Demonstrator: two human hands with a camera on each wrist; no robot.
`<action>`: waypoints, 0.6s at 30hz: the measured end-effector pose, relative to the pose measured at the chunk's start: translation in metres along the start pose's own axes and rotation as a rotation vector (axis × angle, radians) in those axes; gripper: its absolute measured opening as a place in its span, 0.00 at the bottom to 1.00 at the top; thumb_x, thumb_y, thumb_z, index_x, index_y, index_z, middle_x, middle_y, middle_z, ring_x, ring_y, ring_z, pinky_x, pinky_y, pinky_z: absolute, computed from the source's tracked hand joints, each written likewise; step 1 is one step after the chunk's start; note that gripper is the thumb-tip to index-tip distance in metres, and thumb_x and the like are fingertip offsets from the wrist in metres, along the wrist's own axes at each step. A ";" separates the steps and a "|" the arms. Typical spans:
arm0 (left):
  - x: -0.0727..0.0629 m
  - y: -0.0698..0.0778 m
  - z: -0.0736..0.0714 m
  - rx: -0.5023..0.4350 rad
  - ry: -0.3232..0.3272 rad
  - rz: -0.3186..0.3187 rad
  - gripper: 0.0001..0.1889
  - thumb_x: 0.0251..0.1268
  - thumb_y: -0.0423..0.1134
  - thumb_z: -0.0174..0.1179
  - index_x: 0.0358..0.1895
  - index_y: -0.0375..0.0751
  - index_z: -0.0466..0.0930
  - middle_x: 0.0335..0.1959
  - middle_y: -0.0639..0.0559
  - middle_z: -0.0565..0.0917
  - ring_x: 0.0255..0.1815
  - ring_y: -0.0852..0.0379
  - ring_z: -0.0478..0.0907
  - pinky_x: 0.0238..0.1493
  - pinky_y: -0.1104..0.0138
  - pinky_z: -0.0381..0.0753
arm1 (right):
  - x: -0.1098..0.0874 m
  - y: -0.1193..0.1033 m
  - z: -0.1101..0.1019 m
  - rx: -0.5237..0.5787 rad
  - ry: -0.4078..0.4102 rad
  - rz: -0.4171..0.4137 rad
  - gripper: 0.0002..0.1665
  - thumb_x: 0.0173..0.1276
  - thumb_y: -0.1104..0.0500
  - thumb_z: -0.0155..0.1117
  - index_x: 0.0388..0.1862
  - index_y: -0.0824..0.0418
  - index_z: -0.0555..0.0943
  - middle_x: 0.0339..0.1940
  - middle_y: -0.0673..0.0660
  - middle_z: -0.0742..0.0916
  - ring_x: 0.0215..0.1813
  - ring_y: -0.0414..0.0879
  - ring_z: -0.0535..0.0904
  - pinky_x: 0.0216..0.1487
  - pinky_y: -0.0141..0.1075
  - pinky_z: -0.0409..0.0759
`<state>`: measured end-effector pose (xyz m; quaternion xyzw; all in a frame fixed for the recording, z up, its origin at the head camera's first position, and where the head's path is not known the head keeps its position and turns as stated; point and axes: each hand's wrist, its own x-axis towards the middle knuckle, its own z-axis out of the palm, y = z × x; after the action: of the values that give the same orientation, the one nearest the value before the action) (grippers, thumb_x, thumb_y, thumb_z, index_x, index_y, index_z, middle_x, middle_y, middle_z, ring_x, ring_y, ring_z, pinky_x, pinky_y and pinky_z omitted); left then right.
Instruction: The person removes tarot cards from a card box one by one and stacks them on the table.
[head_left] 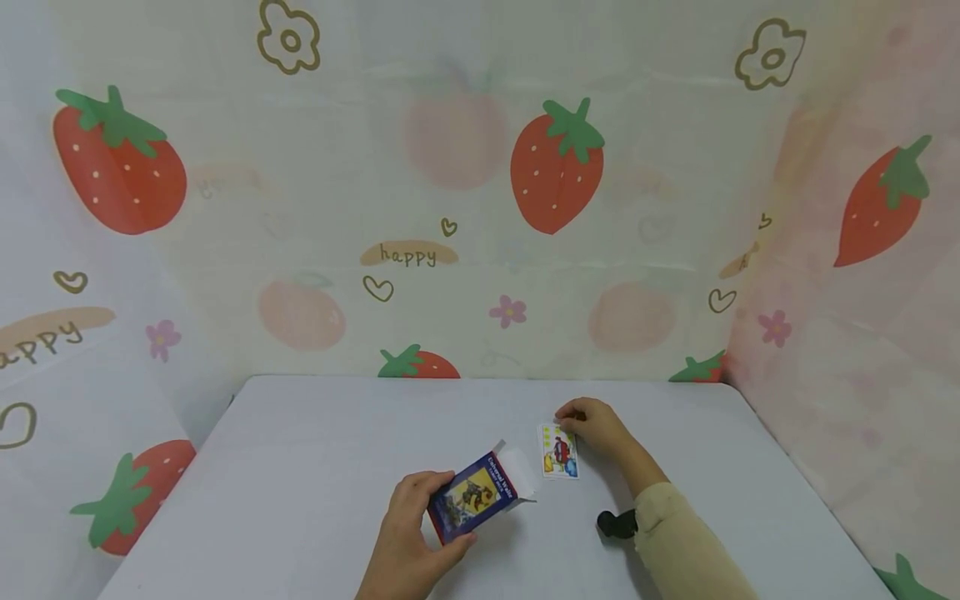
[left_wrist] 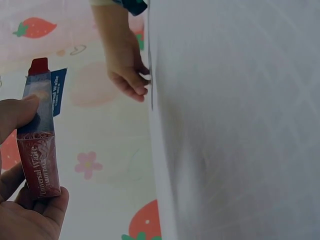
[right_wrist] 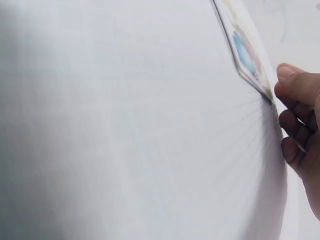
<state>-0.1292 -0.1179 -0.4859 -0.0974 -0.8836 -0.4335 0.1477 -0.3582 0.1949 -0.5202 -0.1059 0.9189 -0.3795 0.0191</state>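
My left hand (head_left: 414, 527) grips a dark blue tarot card box (head_left: 471, 497) between thumb and fingers. The box is tilted above the table, and its flap end hangs open toward the right. "Universal Waite" and "tarot deck" are printed on its red side in the left wrist view. To the right, a small thin stack of picture cards (head_left: 559, 452) lies face up, the top one showing a bright drawing with a white border. My right hand (head_left: 596, 425) holds the far right corner of the cards with curled fingertips. In the right wrist view, its fingers (right_wrist: 295, 82) are at the card edge.
A white-covered table (head_left: 315, 450) spreads under both hands. A strawberry-print curtain (head_left: 465, 208) hangs behind it and at both sides. A black strap end (head_left: 617, 525) sticks out from the right sleeve (head_left: 686, 533), just over the table.
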 end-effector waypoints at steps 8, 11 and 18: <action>0.001 -0.003 0.002 -0.007 0.006 0.004 0.40 0.48 0.45 0.82 0.67 0.47 0.75 0.60 0.60 0.73 0.58 0.62 0.70 0.58 0.60 0.82 | -0.006 -0.010 -0.008 0.043 0.044 -0.002 0.09 0.74 0.56 0.67 0.49 0.57 0.87 0.41 0.51 0.86 0.44 0.46 0.77 0.44 0.38 0.76; 0.001 -0.004 0.002 -0.012 0.010 0.003 0.40 0.47 0.46 0.82 0.67 0.48 0.75 0.60 0.60 0.73 0.58 0.61 0.70 0.58 0.58 0.82 | -0.011 -0.014 -0.011 0.031 0.064 -0.022 0.10 0.74 0.55 0.66 0.49 0.56 0.87 0.40 0.51 0.86 0.44 0.46 0.77 0.43 0.38 0.75; 0.001 -0.003 0.002 -0.010 0.015 0.007 0.40 0.47 0.46 0.83 0.67 0.52 0.75 0.61 0.60 0.73 0.58 0.62 0.70 0.57 0.59 0.82 | -0.027 -0.028 -0.017 0.026 0.114 -0.072 0.12 0.75 0.54 0.66 0.51 0.58 0.87 0.40 0.50 0.87 0.44 0.46 0.78 0.40 0.36 0.76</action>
<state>-0.1313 -0.1177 -0.4891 -0.0978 -0.8800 -0.4380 0.1554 -0.3284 0.1932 -0.4897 -0.1169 0.9091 -0.3973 -0.0454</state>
